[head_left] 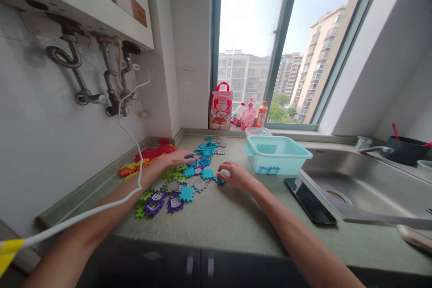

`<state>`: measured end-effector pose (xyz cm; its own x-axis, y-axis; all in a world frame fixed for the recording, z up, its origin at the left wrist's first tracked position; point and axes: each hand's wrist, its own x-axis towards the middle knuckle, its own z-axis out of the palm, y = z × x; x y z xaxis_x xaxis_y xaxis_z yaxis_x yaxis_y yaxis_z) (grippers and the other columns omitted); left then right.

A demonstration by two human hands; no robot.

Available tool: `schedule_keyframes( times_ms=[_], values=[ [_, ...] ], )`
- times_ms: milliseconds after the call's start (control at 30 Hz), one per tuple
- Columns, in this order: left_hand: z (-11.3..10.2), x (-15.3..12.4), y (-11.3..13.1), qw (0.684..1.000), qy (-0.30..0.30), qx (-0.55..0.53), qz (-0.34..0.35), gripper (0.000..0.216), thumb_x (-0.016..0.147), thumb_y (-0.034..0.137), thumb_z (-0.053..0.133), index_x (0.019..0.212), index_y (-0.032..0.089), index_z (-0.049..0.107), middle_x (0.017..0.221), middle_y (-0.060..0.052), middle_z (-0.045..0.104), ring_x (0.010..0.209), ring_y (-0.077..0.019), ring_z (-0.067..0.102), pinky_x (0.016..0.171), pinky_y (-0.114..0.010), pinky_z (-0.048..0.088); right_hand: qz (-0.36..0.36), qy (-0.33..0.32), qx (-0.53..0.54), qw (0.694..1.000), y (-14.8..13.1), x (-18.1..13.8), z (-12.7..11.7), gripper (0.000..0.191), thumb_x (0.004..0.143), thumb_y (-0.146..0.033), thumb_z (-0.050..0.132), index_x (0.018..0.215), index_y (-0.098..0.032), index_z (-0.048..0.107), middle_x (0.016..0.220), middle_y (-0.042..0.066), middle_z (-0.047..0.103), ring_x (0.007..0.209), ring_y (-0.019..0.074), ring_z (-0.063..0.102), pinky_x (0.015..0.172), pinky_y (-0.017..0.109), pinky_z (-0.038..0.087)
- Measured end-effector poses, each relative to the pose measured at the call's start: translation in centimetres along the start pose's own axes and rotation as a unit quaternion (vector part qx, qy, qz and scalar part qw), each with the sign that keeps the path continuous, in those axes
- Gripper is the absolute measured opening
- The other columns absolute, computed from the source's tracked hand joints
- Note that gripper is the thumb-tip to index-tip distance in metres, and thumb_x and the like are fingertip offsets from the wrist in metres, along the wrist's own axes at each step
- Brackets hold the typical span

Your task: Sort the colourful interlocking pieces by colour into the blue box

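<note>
My left hand (pixel 180 157) reaches over the pile, its fingertips closed around a dark blue interlocking plastic tile (pixel 189 156). My right hand (pixel 235 173) is curled at the pile's right side, with another dark blue tile (pixel 220 182) at its fingers; part of that tile is hidden. Light blue tiles (pixel 186 194), purple tiles with white window grids (pixel 155 203), grey tiles (pixel 200 184) and green tiles (pixel 175 173) lie spread between and in front of my hands. Red tiles (pixel 158 150) and orange tiles (pixel 130 169) are heaped by the left wall.
Right of my right hand stands a turquoise plastic bin (pixel 278 157) with blue tiles inside. A black phone (pixel 310 201) lies before the steel sink (pixel 371 189). Bottles (pixel 249 116) and a red-handled bag (pixel 221 110) line the windowsill. A white cable (pixel 133 137) hangs across my left forearm.
</note>
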<state>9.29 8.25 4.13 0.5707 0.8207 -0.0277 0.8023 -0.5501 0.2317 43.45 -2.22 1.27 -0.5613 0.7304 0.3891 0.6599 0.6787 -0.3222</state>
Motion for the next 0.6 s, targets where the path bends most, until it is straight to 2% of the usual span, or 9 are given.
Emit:
schedule_keyframes(
  times_ms=[133, 200, 267, 333, 467, 600],
  values=[
    [-2.4, -3.4, -0.5, 0.990, 0.136, -0.045, -0.020, 0.062, 0.097, 0.062, 0.048, 0.143, 0.024, 0.063, 0.147, -0.006, 0.064, 0.132, -0.0274, 0.061, 0.110, -0.032, 0.048, -0.031, 0.010, 0.023, 0.999, -0.4, 0.1, 0.8, 0.037, 0.103, -0.043, 0.059, 0.130, -0.021, 0.070, 0.129, 0.011, 0.072, 0.122, 0.0264, 0.065, 0.108, 0.042, 0.049],
    [-2.9, -4.7, -0.7, 0.986, 0.161, -0.031, -0.035, 0.055, 0.093, 0.058, 0.053, 0.132, 0.023, 0.071, 0.130, -0.007, 0.074, 0.115, -0.0270, 0.070, 0.101, -0.032, 0.053, -0.044, 0.002, 0.024, 0.999, -0.3, 0.3, 1.3, 0.040, 0.104, -0.043, 0.056, 0.136, -0.021, 0.068, 0.136, 0.012, 0.069, 0.128, 0.0270, 0.062, 0.112, 0.045, 0.047],
    [-2.6, -5.4, -0.7, 0.987, 0.156, 0.000, -0.035, 0.049, 0.091, 0.056, 0.056, 0.121, 0.024, 0.077, 0.119, -0.007, 0.078, 0.106, -0.0267, 0.073, 0.098, -0.032, 0.054, -0.042, -0.012, 0.020, 0.999, -0.1, 0.5, 1.7, 0.043, 0.105, -0.045, 0.054, 0.139, -0.022, 0.066, 0.142, 0.013, 0.066, 0.130, 0.0276, 0.061, 0.114, 0.047, 0.046],
    [-2.0, -5.4, -0.5, 0.987, 0.150, 0.042, -0.035, 0.046, 0.089, 0.058, 0.059, 0.116, 0.026, 0.079, 0.119, -0.008, 0.078, 0.109, -0.0277, 0.071, 0.101, -0.034, 0.051, -0.037, -0.023, 0.017, 0.999, 0.3, 0.6, 2.0, 0.042, 0.107, -0.046, 0.050, 0.137, -0.022, 0.068, 0.144, 0.013, 0.065, 0.131, 0.0280, 0.060, 0.114, 0.048, 0.046],
    [-0.9, -4.8, -0.6, 0.982, 0.131, 0.117, -0.061, 0.047, 0.083, 0.057, 0.067, 0.120, 0.030, 0.078, 0.125, -0.008, 0.076, 0.117, -0.0313, 0.068, 0.106, -0.038, 0.048, -0.038, -0.035, 0.027, 0.998, 0.9, 0.7, 2.0, 0.040, 0.108, -0.045, 0.045, 0.120, -0.023, 0.077, 0.140, 0.013, 0.067, 0.132, 0.0282, 0.061, 0.113, 0.047, 0.046],
    [-0.9, -4.7, -1.9, 0.986, 0.109, 0.115, -0.061, 0.044, 0.085, 0.052, 0.063, 0.121, 0.031, 0.078, 0.124, -0.004, 0.077, 0.110, -0.0277, 0.071, 0.099, -0.033, 0.051, -0.021, -0.035, 0.041, 0.998, 1.2, 0.5, 1.6, 0.044, 0.108, -0.050, 0.045, 0.118, -0.023, 0.078, 0.138, 0.013, 0.068, 0.133, 0.0277, 0.060, 0.113, 0.045, 0.046]
  ],
)
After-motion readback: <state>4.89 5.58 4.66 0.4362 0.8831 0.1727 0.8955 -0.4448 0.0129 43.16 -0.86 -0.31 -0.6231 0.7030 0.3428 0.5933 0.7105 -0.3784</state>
